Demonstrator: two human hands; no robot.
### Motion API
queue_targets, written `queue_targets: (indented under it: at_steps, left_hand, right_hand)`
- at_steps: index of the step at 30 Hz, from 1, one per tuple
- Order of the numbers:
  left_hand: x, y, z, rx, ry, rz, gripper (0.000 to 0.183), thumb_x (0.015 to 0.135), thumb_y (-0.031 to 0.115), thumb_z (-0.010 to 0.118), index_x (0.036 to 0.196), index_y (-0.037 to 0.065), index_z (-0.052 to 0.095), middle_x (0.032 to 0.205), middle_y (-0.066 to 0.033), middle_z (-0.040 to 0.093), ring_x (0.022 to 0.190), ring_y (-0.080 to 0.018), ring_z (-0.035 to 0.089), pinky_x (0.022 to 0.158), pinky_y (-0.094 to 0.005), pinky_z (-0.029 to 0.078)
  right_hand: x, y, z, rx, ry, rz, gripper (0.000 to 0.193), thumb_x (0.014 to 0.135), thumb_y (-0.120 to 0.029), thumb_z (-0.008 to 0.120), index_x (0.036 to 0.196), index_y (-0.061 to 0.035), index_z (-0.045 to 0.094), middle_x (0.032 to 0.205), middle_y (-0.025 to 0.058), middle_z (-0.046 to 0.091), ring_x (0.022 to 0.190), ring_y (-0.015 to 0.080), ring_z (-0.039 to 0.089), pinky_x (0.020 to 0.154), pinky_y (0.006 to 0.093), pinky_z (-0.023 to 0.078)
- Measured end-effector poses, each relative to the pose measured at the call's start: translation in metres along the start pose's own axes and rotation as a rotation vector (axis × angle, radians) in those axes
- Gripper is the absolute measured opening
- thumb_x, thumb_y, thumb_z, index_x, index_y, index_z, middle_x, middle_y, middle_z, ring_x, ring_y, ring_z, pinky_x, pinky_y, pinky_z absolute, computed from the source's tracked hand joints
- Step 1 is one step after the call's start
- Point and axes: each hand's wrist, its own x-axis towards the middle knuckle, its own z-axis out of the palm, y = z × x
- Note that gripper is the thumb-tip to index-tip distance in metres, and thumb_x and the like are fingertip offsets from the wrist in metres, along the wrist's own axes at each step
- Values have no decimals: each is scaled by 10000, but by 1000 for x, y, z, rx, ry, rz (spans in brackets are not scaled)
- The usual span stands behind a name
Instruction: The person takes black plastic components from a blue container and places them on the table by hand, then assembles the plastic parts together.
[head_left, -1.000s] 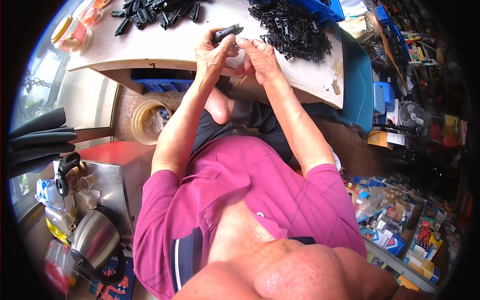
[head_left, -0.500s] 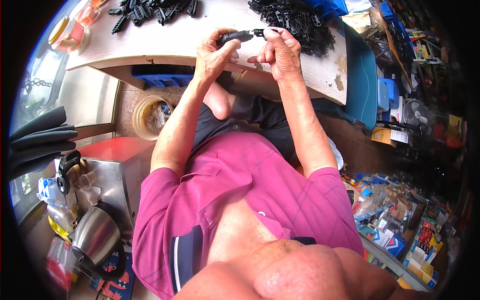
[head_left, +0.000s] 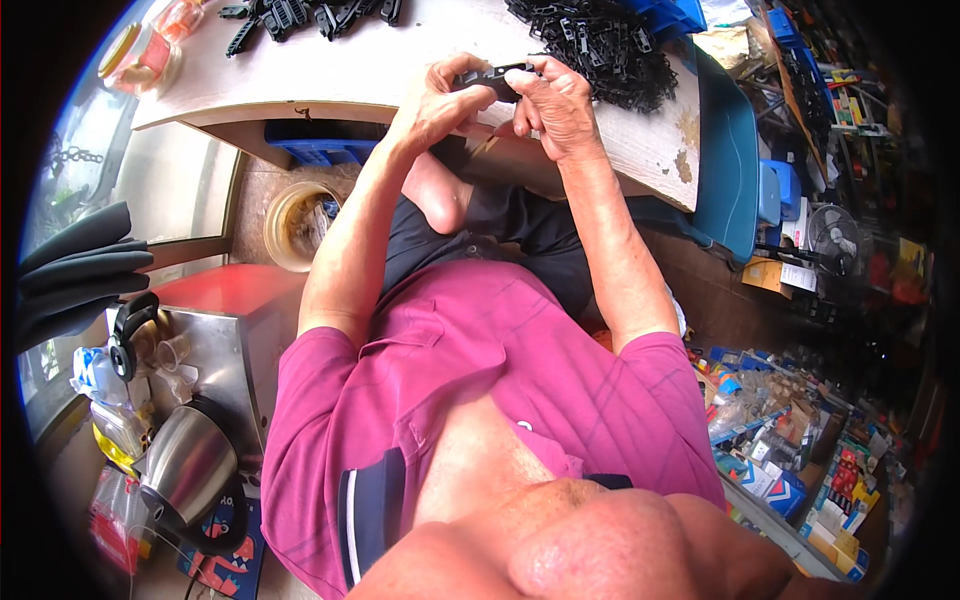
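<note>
A black plastic piece [head_left: 490,80] is held between my two hands above the near edge of the pale table [head_left: 330,75]. My left hand [head_left: 445,100] is closed around its left end, thumb along the near side. My right hand [head_left: 553,102] pinches the right end, thumb and forefinger on top. Fingers cover part of the piece, so its exact kind is hard to make out. A large heap of small black plastic parts [head_left: 600,45] lies just beyond my right hand. Several ridged black plastic parts [head_left: 290,18] lie at the far left of the table.
Clear jars [head_left: 135,62] stand on the table's left end. Below are a blue crate [head_left: 318,150] and a round bucket [head_left: 290,230]. A teal bin [head_left: 725,160] adjoins the table's right side. A steel kettle [head_left: 190,465] stands at lower left.
My right hand has come in closer to my left. The small black part that stuck out between the hands now sits against the larger black piece.
</note>
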Motion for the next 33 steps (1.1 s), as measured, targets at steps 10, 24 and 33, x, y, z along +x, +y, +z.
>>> queue_targets:
  at_steps: [10,24,33]
  left_hand:
    - [-1,2,0,-10,-16,-15,263,809,140,680,1050,39,660,709,7,599,584,-63,560,524,-221,456]
    - [3,3,0,131,-68,-1,167,836,167,650,945,42,635,682,-6,580,582,-74,550,516,-220,444]
    - [10,-2,4,-12,89,-41,329,853,311,703,936,-6,682,672,-63,608,555,-117,568,489,-251,479]
  right_hand:
    - [0,4,-6,-17,-40,2,378,831,-128,734,1093,97,582,560,45,553,391,117,521,420,335,564]
    - [0,8,-13,-104,-39,7,381,849,-149,732,1111,88,589,706,80,614,428,112,536,435,349,583]
    - [-2,15,-5,-92,-4,65,362,870,-222,727,1082,50,614,679,59,595,422,111,528,421,347,565]
